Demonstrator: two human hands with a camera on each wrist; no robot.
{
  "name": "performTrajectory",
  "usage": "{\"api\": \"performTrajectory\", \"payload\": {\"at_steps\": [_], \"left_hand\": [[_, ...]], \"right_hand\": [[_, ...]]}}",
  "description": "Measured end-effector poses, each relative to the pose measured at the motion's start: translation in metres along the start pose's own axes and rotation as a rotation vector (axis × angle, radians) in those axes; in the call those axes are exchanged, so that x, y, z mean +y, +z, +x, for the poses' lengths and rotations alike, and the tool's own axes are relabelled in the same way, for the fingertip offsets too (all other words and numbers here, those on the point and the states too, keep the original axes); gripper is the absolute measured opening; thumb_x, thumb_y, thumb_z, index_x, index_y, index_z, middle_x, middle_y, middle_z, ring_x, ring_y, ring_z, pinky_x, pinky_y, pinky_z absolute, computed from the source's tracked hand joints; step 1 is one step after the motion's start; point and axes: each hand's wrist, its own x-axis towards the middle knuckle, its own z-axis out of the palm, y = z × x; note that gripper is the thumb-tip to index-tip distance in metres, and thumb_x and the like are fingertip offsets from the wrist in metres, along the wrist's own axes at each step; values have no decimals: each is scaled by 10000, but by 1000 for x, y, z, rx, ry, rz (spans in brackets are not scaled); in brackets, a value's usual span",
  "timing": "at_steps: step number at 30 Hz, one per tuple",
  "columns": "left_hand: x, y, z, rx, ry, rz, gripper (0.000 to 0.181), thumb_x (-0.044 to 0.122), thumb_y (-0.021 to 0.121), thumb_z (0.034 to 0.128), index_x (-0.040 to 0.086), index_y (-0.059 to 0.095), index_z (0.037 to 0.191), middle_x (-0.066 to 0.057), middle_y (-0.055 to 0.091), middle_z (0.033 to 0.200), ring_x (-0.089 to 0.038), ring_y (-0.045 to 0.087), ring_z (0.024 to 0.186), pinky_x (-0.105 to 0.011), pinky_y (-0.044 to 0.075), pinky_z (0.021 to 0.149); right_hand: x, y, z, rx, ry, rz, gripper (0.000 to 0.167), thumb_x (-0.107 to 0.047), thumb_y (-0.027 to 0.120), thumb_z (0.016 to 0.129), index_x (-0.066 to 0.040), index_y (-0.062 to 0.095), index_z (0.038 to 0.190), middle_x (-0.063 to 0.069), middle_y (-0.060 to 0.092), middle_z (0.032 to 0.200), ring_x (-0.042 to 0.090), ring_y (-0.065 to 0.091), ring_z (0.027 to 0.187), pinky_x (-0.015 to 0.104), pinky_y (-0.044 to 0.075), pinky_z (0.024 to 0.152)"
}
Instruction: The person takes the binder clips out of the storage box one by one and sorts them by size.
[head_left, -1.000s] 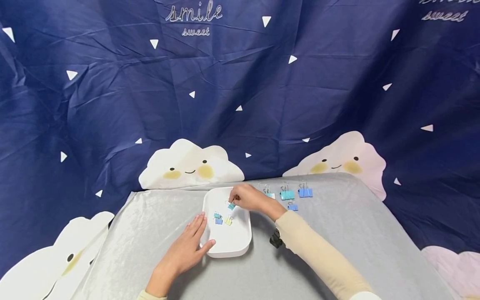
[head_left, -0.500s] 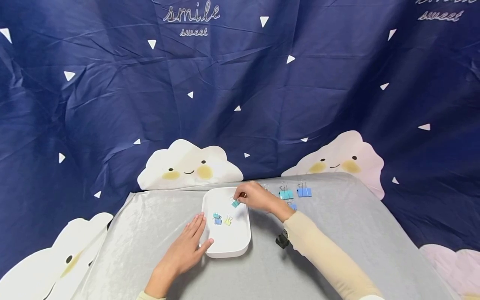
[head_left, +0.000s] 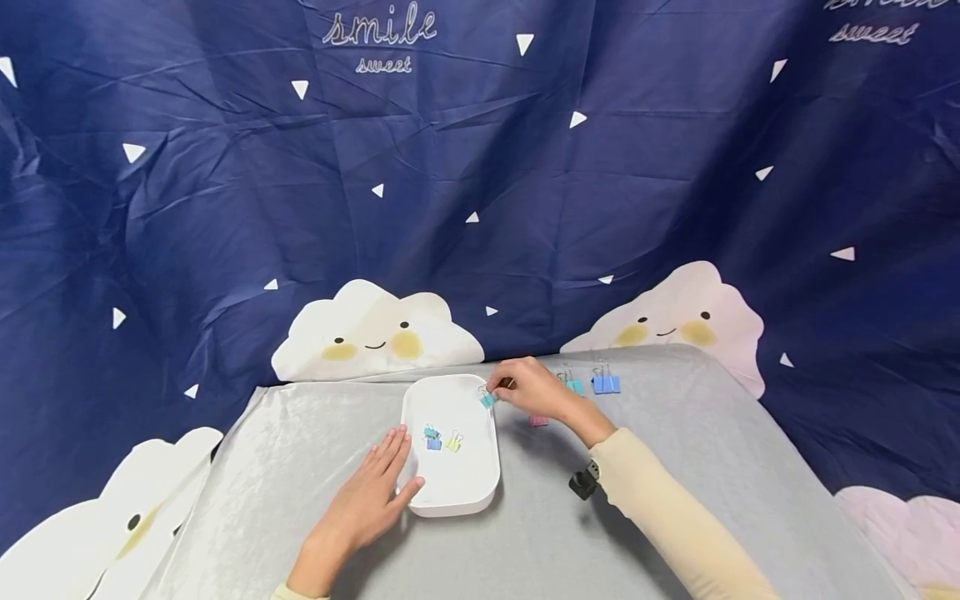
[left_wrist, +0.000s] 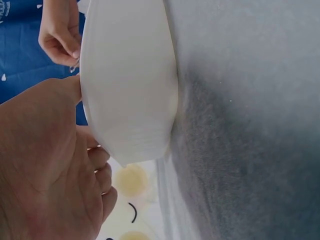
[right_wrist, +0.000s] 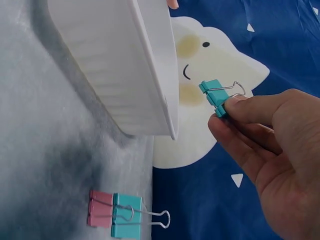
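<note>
My right hand point(head_left: 536, 390) pinches a small teal binder clip point(head_left: 488, 400) above the right rim of the white tray point(head_left: 453, 487). In the right wrist view the teal clip point(right_wrist: 216, 95) is between thumb and fingers, its wire handle sticking out. My left hand point(head_left: 365, 498) rests with extended fingers on the tray's left rim. Inside the tray lie a blue clip point(head_left: 433, 444), a teal clip point(head_left: 431, 432) touching it, and a yellow clip point(head_left: 454, 442) beside them.
Right of the tray on the grey cloth point(head_left: 555, 533) are a large blue clip point(head_left: 606, 384), a large teal clip point(head_left: 574, 386) and a pink clip point(head_left: 538, 421), the last two partly hidden by my right hand. A dark blue curtain point(head_left: 420, 233) hangs behind.
My right hand has moved right and slightly up with the teal clip, from over the tray's inside to its right rim. The pink clip has come into view. My left hand has stayed on the rim.
</note>
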Motion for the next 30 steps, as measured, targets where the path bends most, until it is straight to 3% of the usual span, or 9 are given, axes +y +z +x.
{"api": "performTrajectory", "payload": {"at_steps": [10, 22, 30], "left_hand": [[0, 0, 0, 25, 11, 18, 727, 479, 537, 1097, -21, 419, 1611, -143, 328, 1742, -345, 309, 1624, -563, 291, 1323], [-2, 1, -1, 39, 6, -8, 741, 485, 550, 1090, -15, 410, 1618, -146, 339, 1738, -349, 320, 1618, -552, 287, 1324], [-1, 2, -2, 43, 9, -20, 751, 497, 556, 1085, -18, 417, 1614, -144, 349, 1734, -350, 328, 1615, -572, 316, 1308]], "right_hand": [[9, -19, -20, 28, 74, 56, 73, -38, 782, 949, -98, 816, 971, 21, 788, 956, 102, 737, 887, 265, 643, 811], [28, -35, -41, 122, 110, 24, 64, -24, 790, 936, -77, 809, 966, 26, 788, 951, 145, 740, 871, 318, 657, 791], [38, -47, -57, 138, 162, 28, 65, -19, 782, 928, -37, 805, 987, 50, 771, 931, 130, 725, 865, 317, 658, 807]]}}
